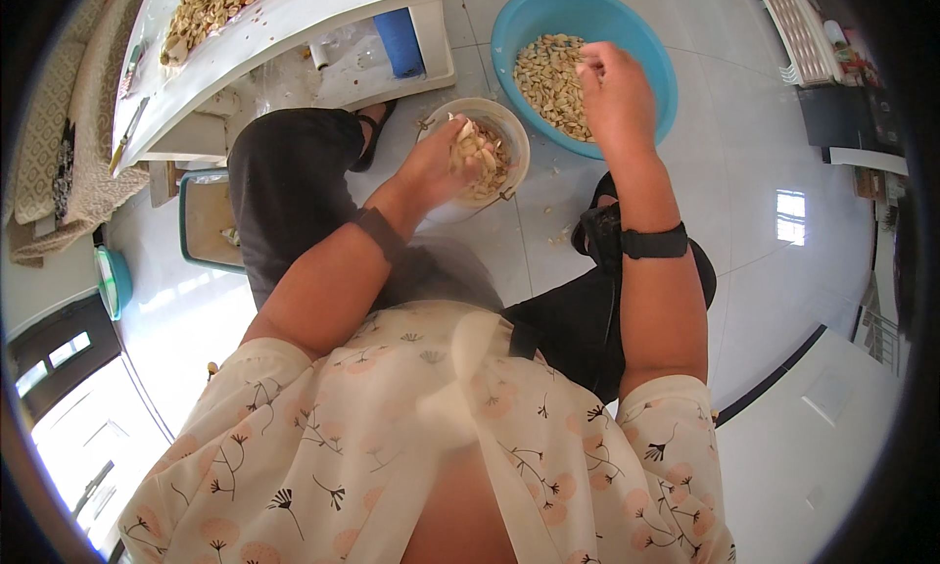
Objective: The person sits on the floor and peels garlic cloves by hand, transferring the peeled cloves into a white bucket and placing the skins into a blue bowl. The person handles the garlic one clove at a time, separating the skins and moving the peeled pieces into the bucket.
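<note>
My left hand (439, 164) is over a white bucket (520, 153) with a wire handle, its fingers blurred and bent around a few pale, clove-like pieces (464, 131). More brownish pieces and skins (490, 181) lie in the bucket below it. Above the right side of a blue plastic basin (661, 109) is my right hand (617, 87), fingers curled inward. Whether it holds anything is hidden by the hand. Cream-coloured, clove-like pieces (547, 87) cover part of the basin's floor.
A white table (323, 13) at the upper left bears a heap of brownish pieces (209, 9) and a knife-like tool (130, 134). A blue cylinder (400, 42) stands on its lower shelf. Beside my left leg is a green-rimmed bin (209, 219). Scraps (562, 235) lie on the tiled floor (742, 138).
</note>
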Tool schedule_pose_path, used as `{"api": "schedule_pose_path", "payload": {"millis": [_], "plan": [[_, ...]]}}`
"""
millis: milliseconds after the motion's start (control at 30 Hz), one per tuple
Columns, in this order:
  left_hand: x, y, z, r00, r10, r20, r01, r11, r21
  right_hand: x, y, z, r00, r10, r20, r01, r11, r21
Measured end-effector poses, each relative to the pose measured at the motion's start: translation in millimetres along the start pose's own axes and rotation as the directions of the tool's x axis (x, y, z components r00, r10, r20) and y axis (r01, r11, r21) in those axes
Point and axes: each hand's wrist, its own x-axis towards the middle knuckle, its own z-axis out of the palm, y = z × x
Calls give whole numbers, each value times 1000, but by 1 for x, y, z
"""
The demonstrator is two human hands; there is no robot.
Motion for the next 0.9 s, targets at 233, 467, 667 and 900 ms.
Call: {"api": "schedule_pose_path", "payload": {"millis": [233, 467, 667, 900], "plan": [[10, 10, -3, 994, 25, 110, -1, 977, -211, -48, -37, 45, 791, 33, 611, -216, 949, 229], [-12, 20, 15, 947, 159, 277, -139, 986, -94, -54, -48, 60, 745, 148, 650, -578, 629, 520], [-8, 18, 25, 998, 64, -18, -66, 970, -233, -52, -47, 56, 887, -33, 460, -162, 912, 377], [-14, 19, 33, 996, -88, 4, 84, 927, -367, -60, -43, 63, 902, -170, 397, -9, 912, 411]]}}
